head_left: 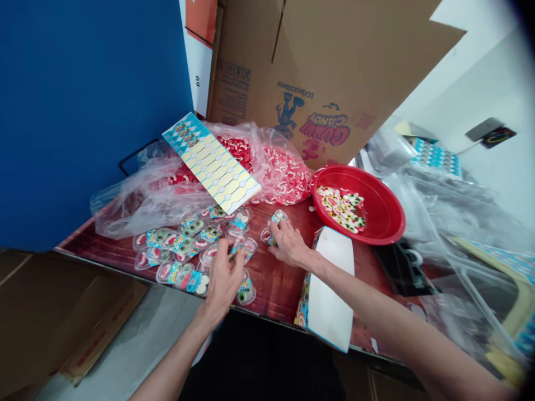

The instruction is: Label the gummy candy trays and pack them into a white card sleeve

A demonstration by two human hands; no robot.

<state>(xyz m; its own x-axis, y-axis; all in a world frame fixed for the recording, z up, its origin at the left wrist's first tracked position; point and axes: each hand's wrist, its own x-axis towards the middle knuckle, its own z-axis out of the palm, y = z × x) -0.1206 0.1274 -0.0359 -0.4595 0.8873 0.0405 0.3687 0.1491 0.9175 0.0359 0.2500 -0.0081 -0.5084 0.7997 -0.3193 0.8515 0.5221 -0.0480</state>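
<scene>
My left hand [228,273] is closed in a pinch at a small clear candy pack [249,247] with a blue printed label. My right hand [289,243] has its fingers closed over another clear candy pack [277,218], which rests on the reddish wood-look table [278,289]. Left of my left hand lies a spread of several similar packs [179,242], holding eyeball and red-and-white teeth candies. Behind them a sheet of blue and yellow labels [213,161] lies across clear plastic bags [284,172] full of red and white candies.
A red basin [387,214] with loose eyeball candies stands at the back right. Near it lies an elongated white-sided box [332,284]. A large cardboard box [259,39] rises behind, a blue panel [92,111] at left. Clear plastic packaging [455,206] is heaped at right.
</scene>
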